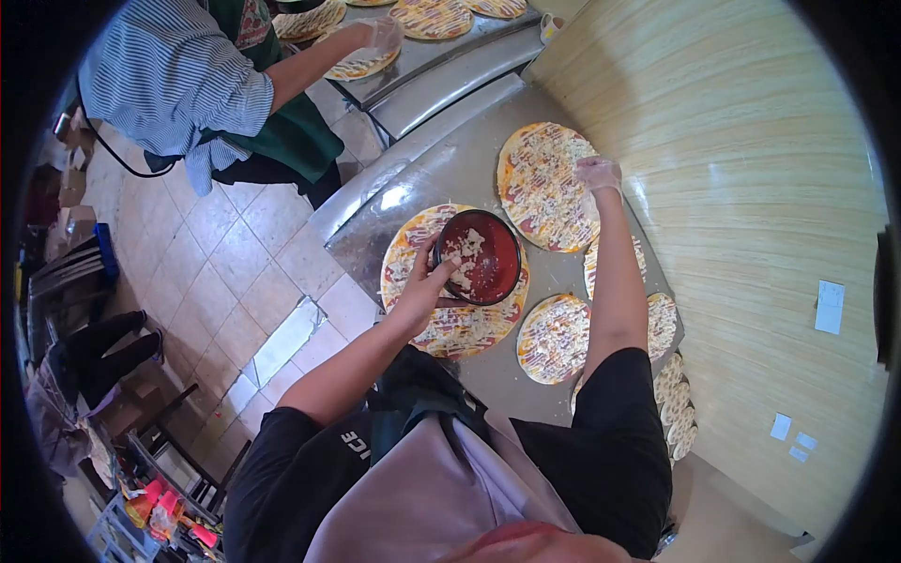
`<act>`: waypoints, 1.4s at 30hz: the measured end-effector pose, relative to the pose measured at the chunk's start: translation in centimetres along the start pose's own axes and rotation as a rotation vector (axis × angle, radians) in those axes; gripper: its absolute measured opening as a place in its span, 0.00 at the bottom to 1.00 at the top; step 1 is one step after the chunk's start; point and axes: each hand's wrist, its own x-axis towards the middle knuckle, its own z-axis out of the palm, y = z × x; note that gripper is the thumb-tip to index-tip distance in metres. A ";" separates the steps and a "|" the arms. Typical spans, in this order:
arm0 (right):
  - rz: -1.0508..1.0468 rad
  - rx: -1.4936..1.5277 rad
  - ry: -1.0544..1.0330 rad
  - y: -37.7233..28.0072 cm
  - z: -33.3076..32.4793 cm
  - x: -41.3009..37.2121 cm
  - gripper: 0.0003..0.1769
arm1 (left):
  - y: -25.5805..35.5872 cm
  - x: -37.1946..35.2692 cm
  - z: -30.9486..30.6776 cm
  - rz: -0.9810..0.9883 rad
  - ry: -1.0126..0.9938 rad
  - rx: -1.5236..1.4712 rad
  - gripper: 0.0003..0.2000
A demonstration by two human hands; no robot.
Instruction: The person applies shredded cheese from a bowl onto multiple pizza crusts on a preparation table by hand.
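Note:
My left hand [434,286] grips a round bowl [499,261], black outside and red inside, with its thumb over the rim. Some pale crumbled topping [466,258], looking like grated cheese, lies in the bowl. Beneath the bowl is a large pizza [469,328] with sauce stripes, partly hidden by it. My right hand [599,174], in a clear plastic glove, is over the right edge of another large pizza [544,192] strewn with pale crumbs. Its fingers are drawn together; what they hold, if anything, is too small to make out.
Smaller pizzas [554,340] lie on the metal table [469,141], partly behind my right arm. A wood-grain wall [751,188] borders it on the right. At upper left, a co-worker's gloved hand [383,36] is over pizzas on another metal counter [441,75].

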 end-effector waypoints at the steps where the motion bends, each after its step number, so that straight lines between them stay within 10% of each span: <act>1: 0.024 -0.095 0.031 0.1 0.3 0.4 0.04 | 0.0 -0.1 -0.2 -0.007 -0.004 0.001 0.32; 14: 0.033 -0.610 0.284 -0.4 -3.6 -2.3 0.08 | 0.2 -0.6 -1.0 -0.001 0.065 0.022 0.34; 20: 0.067 -0.661 -0.032 0.3 -3.4 -7.7 0.11 | -0.1 -0.8 -1.1 -0.014 0.042 0.011 0.33; 24: -0.065 -0.129 -0.206 3.1 1.1 -7.8 0.08 | -0.5 -0.8 -1.3 -0.002 0.009 0.007 0.33; 34: -0.230 -0.553 0.016 -12.6 3.9 -9.6 0.15 | -1.4 -2.5 -2.9 0.019 0.024 -0.012 0.36; 42: -0.208 0.604 -0.552 -22.8 3.8 -26.8 0.10 | -1.0 -4.3 -7.2 0.042 0.072 -0.053 0.33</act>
